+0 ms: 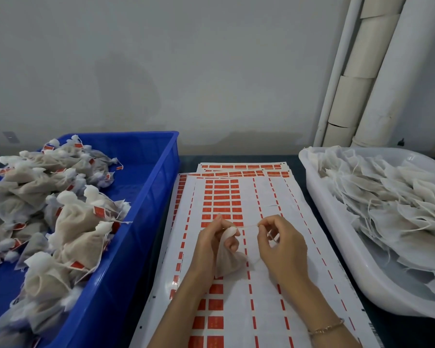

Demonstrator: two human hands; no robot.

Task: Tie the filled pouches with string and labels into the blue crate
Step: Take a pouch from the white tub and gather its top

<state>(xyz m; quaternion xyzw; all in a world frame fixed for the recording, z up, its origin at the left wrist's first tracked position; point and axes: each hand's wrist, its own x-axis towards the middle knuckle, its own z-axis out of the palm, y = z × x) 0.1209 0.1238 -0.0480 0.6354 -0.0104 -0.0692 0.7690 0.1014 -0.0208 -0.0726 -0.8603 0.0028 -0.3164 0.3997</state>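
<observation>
Head view: blue plastic crate (161, 177) holds many tied pouches (78, 222), white plastic tub (333, 222) is full of untied; my left hand (211, 242) grips one mesh pouch (227, 262), right hand (281, 247) pinches its string (246, 225).

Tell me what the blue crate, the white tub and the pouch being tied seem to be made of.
The blue crate: probably moulded plastic, glossy, with ribbed walls. The white tub: likely plastic too, smooth with a rounded rim and soft sheen. The pouch: thin matte fabric, slightly see-through with frayed edges; woven or non-woven, I cannot tell.
</observation>
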